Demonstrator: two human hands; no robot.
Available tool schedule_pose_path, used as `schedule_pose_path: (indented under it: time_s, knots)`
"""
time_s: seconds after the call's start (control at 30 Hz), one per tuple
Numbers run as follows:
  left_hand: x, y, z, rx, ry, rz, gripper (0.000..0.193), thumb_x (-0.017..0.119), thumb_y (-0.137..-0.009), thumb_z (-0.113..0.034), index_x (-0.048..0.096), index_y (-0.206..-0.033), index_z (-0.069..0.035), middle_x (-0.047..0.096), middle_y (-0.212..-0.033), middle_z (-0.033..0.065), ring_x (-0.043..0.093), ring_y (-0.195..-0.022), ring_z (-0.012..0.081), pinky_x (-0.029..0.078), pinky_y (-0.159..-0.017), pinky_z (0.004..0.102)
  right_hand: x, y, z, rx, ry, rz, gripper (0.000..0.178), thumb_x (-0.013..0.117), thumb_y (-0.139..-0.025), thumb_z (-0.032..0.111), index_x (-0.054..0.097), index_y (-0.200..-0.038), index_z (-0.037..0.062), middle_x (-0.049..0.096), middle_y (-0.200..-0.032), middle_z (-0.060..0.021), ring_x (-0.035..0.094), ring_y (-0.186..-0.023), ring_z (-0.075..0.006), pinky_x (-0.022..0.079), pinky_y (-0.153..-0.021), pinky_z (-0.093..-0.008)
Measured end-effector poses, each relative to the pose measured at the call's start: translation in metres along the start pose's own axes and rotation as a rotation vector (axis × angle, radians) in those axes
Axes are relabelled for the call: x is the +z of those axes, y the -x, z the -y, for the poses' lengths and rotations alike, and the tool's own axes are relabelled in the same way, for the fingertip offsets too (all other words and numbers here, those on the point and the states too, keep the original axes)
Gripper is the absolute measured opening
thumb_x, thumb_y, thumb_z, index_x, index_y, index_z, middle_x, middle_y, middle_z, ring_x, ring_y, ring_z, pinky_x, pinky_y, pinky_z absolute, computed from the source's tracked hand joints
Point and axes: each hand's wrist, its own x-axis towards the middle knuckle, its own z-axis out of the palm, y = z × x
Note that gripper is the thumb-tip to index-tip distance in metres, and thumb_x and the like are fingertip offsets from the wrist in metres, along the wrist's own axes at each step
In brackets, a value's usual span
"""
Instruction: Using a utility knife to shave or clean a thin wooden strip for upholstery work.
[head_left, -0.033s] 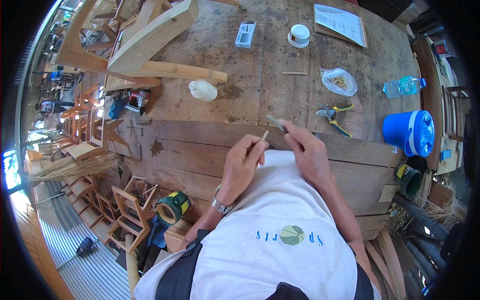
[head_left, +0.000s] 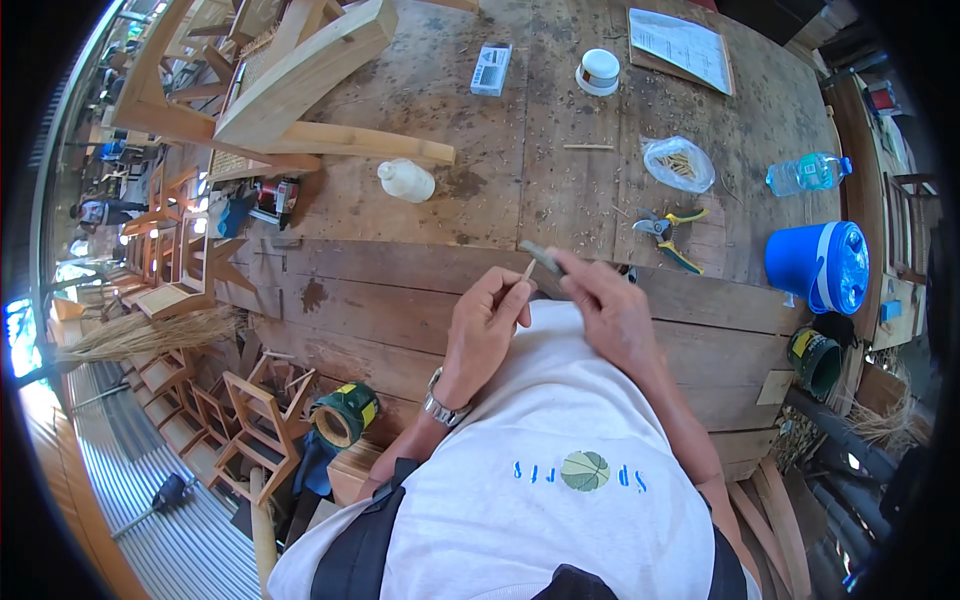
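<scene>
My left hand (head_left: 485,325) is closed around a short thin wooden stick (head_left: 529,269), its pale pointed tip showing past the thumb. In my closed right hand (head_left: 612,308) is a knife (head_left: 540,256) with a dull grey blade; its handle is hidden by the fingers. The blade lies right by the stick's tip, and I cannot tell whether they touch. Both hands are over my lap, at the table's near edge. Beyond my right hand lie pruning shears (head_left: 660,229) with yellow and green handles. Farther off, a clear plastic bag (head_left: 704,175) holds several small wooden pegs.
On the wooden table (head_left: 480,120) are a white bottle (head_left: 406,181), a small box (head_left: 491,69), a white jar (head_left: 598,72), a loose stick (head_left: 588,147), a clipboard (head_left: 682,48) and a water bottle (head_left: 808,173). A blue bucket (head_left: 800,265) is at right, chair parts (head_left: 310,75) at left.
The knife in my right hand has moved left and slightly down, its blade now beside the stick's tip. My left hand looks unmoved.
</scene>
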Motion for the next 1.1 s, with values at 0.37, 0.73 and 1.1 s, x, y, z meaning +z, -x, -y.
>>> schedule_pose_path:
  time_s: [0.37,0.73,1.1]
  knots:
    - [0.005,-0.005,0.001,0.036,-0.071,-0.027,0.010,0.058,-0.105,-0.011,0.062,-0.101,-0.003,0.061,-0.074,-0.0008,0.052,-0.070,0.0034,0.042,-0.064,0.0222,0.006,0.004,0.002,-0.107,0.154,0.031,0.042,0.070,-0.095,0.017,0.066,-0.137,0.0220,0.056,-0.077,-0.0075,0.060,-0.062,-0.0267,0.050,-0.057,-0.0393]
    - [0.008,-0.002,0.001,0.132,-0.205,-0.118,0.007,0.062,-0.102,-0.010,0.063,-0.100,-0.003,0.061,-0.070,0.0031,0.054,-0.062,0.0080,0.045,-0.060,0.0260,0.003,-0.003,0.002,-0.057,0.199,0.073,0.039,0.067,-0.098,0.017,0.066,-0.137,0.0194,0.063,-0.083,-0.0088,0.063,-0.068,-0.0282,0.052,-0.063,-0.0399]
    - [0.007,-0.008,0.001,0.184,-0.249,-0.191,0.011,0.067,-0.098,-0.009,0.065,-0.104,0.000,0.064,-0.073,0.0094,0.061,-0.067,0.0139,0.049,-0.065,0.0288,-0.005,-0.012,-0.003,0.181,-0.149,0.018,0.034,0.061,-0.104,0.016,0.065,-0.137,0.0106,0.073,-0.110,-0.0154,0.068,-0.096,-0.0178,0.052,-0.085,-0.0313]
